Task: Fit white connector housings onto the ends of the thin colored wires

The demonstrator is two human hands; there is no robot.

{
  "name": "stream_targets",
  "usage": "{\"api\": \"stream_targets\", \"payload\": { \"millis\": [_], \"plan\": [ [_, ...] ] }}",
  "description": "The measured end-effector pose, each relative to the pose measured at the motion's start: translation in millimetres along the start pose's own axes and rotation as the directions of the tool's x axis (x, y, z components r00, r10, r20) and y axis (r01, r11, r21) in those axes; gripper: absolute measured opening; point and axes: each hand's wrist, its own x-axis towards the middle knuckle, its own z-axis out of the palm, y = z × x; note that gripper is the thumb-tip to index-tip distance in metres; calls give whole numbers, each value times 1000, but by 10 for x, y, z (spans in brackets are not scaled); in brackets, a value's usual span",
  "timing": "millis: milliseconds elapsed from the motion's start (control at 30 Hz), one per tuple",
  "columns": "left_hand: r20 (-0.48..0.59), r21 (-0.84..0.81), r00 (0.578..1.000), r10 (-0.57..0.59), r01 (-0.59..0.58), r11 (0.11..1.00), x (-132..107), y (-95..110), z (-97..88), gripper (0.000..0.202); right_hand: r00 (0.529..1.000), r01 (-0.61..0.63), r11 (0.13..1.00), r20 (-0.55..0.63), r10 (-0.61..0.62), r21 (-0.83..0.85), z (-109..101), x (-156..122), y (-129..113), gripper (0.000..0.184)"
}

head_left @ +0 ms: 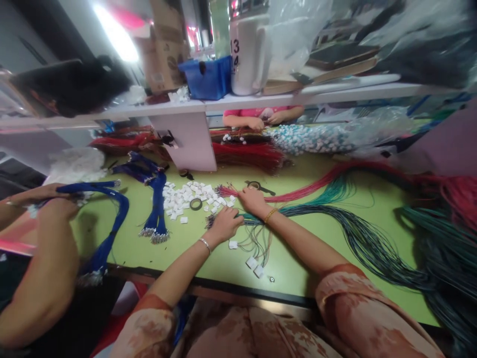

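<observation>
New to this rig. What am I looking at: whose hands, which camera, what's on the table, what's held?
No robot: one person works bare-handed, seen by a head-worn camera looking forward and down. The left hand is at the near ends of a dark wire bundle; the right hand is at the ends of red wires. Their exact grip is unclear. The green table also bears loose white connectors and blue bundles. Other people's arms show at left and across the table.
</observation>
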Motion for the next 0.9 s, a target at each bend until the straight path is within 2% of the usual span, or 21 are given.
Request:
{"api": "stream_targets", "payload": {
  "millis": [200,333,467,567,667,733,800,867,900],
  "plan": [
    [37,-11,998,55,-54,998,242,-70,154,24,999,36,997,-21,-34,67,39,-335,321,38],
    [37,-16,999,-29,30,999,389,68,198,24,1000,16,996,-12,-15,91,19,-456,498,36],
    [41,-56,990,-136,138,989,290,223,152,26,1000,-14,996,-18,16,92,-2,-441,479,35],
    [30,-85,982,-189,191,978,164,238,81,29,999,-44,996,-13,45,79,-2,-411,432,37],
    [30,-242,990,-136,139,960,70,160,-15,31,999,-48,995,-5,49,85,-13,-400,427,37],
    [-13,-408,990,-138,120,905,19,81,-103,29,999,-36,993,-24,39,110,-48,-408,436,35],
    [-86,-558,964,-253,164,814,-33,-2,-209,26,997,-24,987,-73,36,161,-112,-428,420,35],
    [-128,-677,891,-435,242,695,-92,-84,-315,24,993,20,970,-115,8,242,-196,-457,348,32],
    [-124,-730,840,-529,283,622,-125,-126,-359,23,992,62,955,-125,-26,289,-238,-473,286,30]
  ]
}}
